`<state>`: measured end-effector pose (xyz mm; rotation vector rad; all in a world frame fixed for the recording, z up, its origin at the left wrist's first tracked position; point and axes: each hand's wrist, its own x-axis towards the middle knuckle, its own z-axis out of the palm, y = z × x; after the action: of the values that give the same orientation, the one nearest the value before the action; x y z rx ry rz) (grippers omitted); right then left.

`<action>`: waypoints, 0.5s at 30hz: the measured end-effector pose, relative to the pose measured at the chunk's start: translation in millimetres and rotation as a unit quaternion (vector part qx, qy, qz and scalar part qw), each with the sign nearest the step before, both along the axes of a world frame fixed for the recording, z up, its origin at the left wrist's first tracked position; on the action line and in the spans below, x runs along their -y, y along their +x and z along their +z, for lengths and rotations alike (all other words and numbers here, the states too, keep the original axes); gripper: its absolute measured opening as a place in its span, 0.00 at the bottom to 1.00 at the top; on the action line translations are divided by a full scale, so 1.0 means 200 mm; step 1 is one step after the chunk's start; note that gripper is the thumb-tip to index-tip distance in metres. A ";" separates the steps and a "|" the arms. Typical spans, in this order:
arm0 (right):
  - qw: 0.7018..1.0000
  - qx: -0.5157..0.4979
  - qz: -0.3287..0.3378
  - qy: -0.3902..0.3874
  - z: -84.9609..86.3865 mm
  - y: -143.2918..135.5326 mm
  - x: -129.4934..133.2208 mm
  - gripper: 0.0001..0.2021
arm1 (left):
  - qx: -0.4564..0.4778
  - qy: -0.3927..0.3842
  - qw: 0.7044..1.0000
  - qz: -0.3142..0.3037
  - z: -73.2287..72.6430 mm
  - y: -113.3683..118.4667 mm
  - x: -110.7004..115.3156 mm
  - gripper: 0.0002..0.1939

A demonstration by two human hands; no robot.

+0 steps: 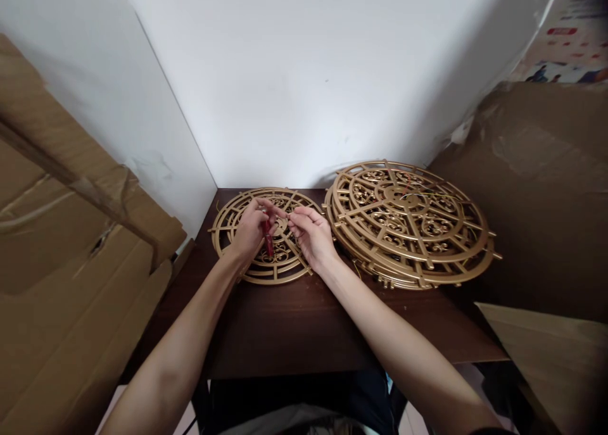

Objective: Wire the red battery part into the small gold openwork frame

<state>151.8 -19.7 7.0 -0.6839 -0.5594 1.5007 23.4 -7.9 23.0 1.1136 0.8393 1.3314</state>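
Note:
A round gold openwork panel (275, 273) lies flat on the dark brown table (285, 334). Over its upper middle, my left hand (254, 226) is closed round a red tool (268, 242), which points down toward the panel. My right hand (311, 232) is beside it, with thumb and forefinger pinched near the fingertips of my left hand; whatever lies between them is too small to make out. The two hands nearly touch above the panel's centre.
Several similar gold panels (427, 261) are stacked at the right, with thin wires on top. Cardboard (71, 232) stands at the left, and a large carton (536, 201) at the right. A white wall (304, 74) rises behind the table.

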 end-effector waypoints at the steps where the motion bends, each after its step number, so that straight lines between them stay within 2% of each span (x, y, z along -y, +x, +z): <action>1: 1.000 -0.002 0.000 0.000 0.00 0.00 0.00 0.09 | 0.022 -0.005 1.000 0.001 0.00 0.00 0.00 0.13; 3: 1.000 -0.004 0.003 0.000 0.00 0.00 0.00 0.10 | 0.030 -0.008 1.000 0.002 0.00 0.01 0.00 0.17; 7: 1.000 -0.013 0.008 0.011 0.00 0.00 0.00 0.10 | -0.028 0.005 1.000 -0.006 -0.02 0.02 0.02 0.23; 11: 0.999 -0.020 0.003 0.028 0.00 0.00 0.01 0.09 | -0.069 0.019 0.997 0.005 -0.06 0.01 0.01 0.20; 15: 0.999 -0.013 -0.017 0.025 0.00 -0.02 0.01 0.09 | -0.079 0.035 0.996 -0.013 -0.08 0.01 0.00 0.18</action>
<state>148.6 -21.3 6.7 -0.6310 -0.5613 1.4577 24.4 -7.1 6.9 1.2945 0.8951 1.2708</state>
